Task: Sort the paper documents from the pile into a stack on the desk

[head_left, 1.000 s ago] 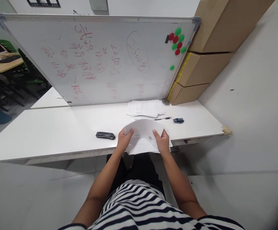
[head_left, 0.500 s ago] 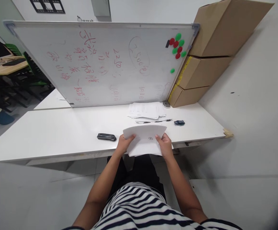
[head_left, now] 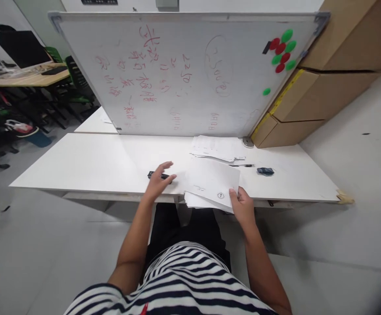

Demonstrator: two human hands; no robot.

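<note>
My right hand (head_left: 243, 207) pinches the right edge of a few white sheets of paper (head_left: 210, 179), thumb on top. One sheet carries a small round mark and some faint writing. More sheets fan out beneath it, over the table's front edge. Off the paper, my left hand (head_left: 158, 183) is open, thumb and fingers apart, above a black stapler (head_left: 151, 174). The hand covers part of the stapler, and I cannot tell whether it touches it. Just behind the held sheets lies a stack of printed papers (head_left: 216, 146).
A pen (head_left: 246, 166) and a small dark packet (head_left: 265, 171) lie on the white table (head_left: 88, 162). Behind stands a whiteboard (head_left: 164, 87) with red writing and round magnets. Cardboard boxes (head_left: 334, 94) are stacked at the right, by the wall.
My left hand has let go of the papers and moved left over the stapler. My right hand still holds the sheets, now tilted flatter. The camera view has shifted.
</note>
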